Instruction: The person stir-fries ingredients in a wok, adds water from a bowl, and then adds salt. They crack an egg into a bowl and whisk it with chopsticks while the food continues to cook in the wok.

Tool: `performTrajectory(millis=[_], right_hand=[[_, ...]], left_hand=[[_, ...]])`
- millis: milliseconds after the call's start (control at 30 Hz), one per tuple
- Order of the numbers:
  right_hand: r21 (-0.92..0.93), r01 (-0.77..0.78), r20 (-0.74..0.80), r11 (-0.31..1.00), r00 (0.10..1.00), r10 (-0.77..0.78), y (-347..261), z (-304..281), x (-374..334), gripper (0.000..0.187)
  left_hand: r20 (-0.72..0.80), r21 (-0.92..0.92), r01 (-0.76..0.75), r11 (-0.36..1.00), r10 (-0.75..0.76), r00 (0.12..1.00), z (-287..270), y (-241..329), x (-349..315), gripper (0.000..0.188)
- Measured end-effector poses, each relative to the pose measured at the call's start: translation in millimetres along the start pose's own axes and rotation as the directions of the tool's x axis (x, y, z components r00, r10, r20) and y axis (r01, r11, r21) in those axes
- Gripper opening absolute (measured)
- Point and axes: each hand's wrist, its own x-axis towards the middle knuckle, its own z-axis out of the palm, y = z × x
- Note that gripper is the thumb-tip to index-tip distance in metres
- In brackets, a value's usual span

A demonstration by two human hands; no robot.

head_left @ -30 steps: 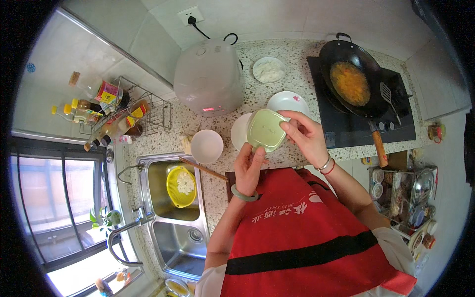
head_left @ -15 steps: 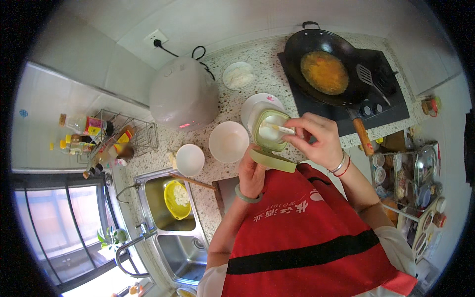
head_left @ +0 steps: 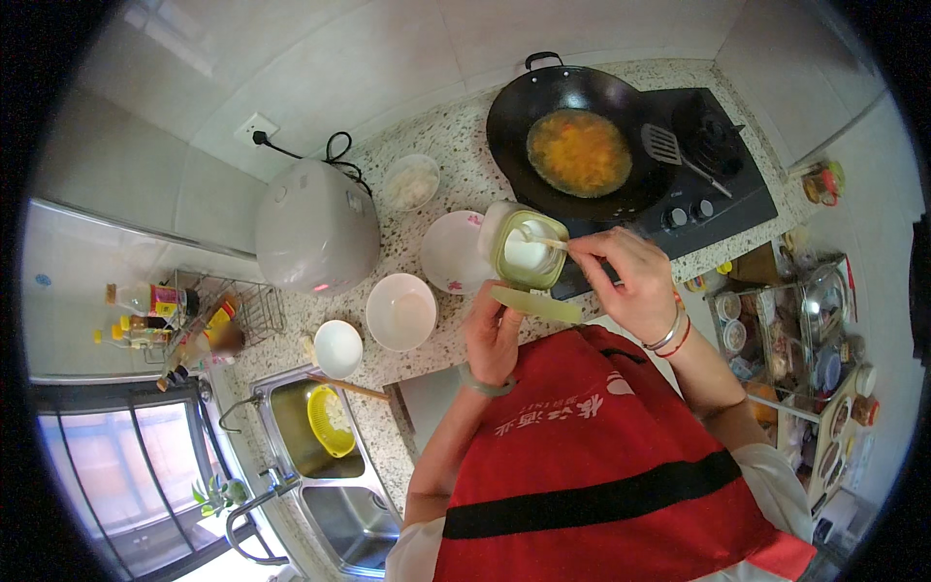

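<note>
While the red apron lies nearest, the left hand is partly closed at the near side of a container, beside its raised lid; fingers underneath are hidden. The right hand is closed in a pinch on a pale spoon, its bowl end inside. Change: lid was down one second ago, now up, so the white contents can be reached. Container: squarish, translucent walls, green rim, held between a smooth white plate and the black cooktop. Beyond: dark, rounded wok with glossy, soupy orange food; slotted turner at its right edge; speckled counter behind.
</note>
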Motion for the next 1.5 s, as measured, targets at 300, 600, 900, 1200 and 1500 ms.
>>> performTrajectory(millis=[300,600,900,1200,1500], right_hand=[[0.31,-0.416,0.116,0.855,0.909,0.4,43,-15,-7,0.006],[0.711,-0.567,0.256,0.416,0.76,0.598,87,-47,9,0.009],[0.613,-0.469,-0.095,0.636,0.756,0.648,150,-46,35,0.011],[0.535,-0.436,-0.197,0.724,0.769,0.608,179,-37,37,0.01],[0.429,-0.419,-0.254,0.8,0.794,0.552,190,-29,58,0.011]], left_hand=[[0.036,-0.125,0.062,0.99,-0.058,0.998,38,3,14,0.007],[0.102,-0.271,0.243,0.931,-0.223,0.969,56,-4,31,0.02],[0.125,-0.329,0.27,0.905,-0.241,0.962,69,-10,36,0.023],[0.149,-0.309,0.28,0.909,-0.245,0.958,71,-12,39,0.023],[0.133,-0.312,0.289,0.905,-0.26,0.956,73,-5,40,0.021]])
